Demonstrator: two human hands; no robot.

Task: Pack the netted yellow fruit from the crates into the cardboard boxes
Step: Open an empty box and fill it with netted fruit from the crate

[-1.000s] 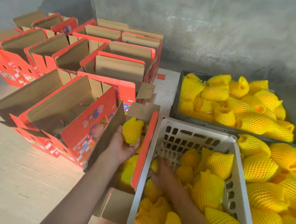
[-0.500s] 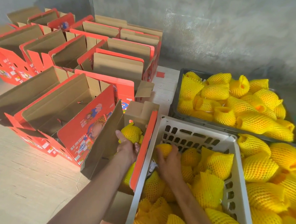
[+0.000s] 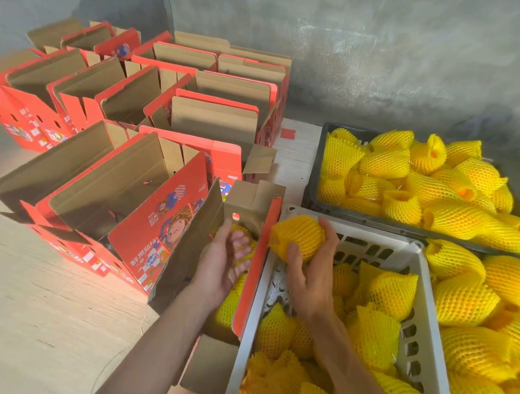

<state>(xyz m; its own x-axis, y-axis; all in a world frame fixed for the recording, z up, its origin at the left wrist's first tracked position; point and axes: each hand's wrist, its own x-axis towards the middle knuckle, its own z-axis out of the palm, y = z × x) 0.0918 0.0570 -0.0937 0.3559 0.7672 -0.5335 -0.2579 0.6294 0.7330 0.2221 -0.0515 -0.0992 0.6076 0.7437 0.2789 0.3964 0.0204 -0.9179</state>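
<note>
My right hand (image 3: 312, 266) grips a netted yellow fruit (image 3: 298, 234) lifted over the near-left corner of the white crate (image 3: 413, 312), beside the red cardboard box (image 3: 254, 267) that stands against the crate. My left hand (image 3: 224, 260) reaches inside that box with relaxed fingers, touching a netted fruit (image 3: 241, 243) at its far end. More netted fruit (image 3: 228, 305) lies deeper in the box, partly hidden by my forearm. Several netted fruits (image 3: 378, 308) fill the white crate.
Several open, empty red boxes (image 3: 119, 182) stand in rows at the left and back. A black crate (image 3: 312, 186) of netted fruit sits behind the white one, and another heap of fruit (image 3: 490, 317) lies at the right. A grey wall closes the back.
My right hand has lifted a fruit out of the white crate toward the box. My left hand has let its fruit down at the box's far end and opened.
</note>
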